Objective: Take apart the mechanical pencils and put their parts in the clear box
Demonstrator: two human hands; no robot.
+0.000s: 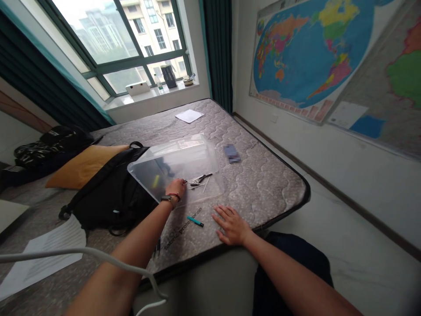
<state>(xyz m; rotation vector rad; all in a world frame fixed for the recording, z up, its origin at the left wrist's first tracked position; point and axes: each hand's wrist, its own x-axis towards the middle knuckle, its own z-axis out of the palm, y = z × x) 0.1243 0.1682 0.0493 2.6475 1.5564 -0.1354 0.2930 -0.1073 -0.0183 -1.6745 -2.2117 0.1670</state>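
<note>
Here, left hand (176,188), fingers curled by pliers (201,177) on clear plastic (184,153); right hand (232,224), fingers splayed on mattress (263,188).

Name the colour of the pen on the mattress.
Pen: teal with dark tip, best in head view.

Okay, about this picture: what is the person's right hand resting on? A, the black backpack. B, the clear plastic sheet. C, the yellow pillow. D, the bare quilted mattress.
D. The right hand lies flat with its fingers spread on the quilted mattress, just off the edge of the clear plastic sheet.
</note>
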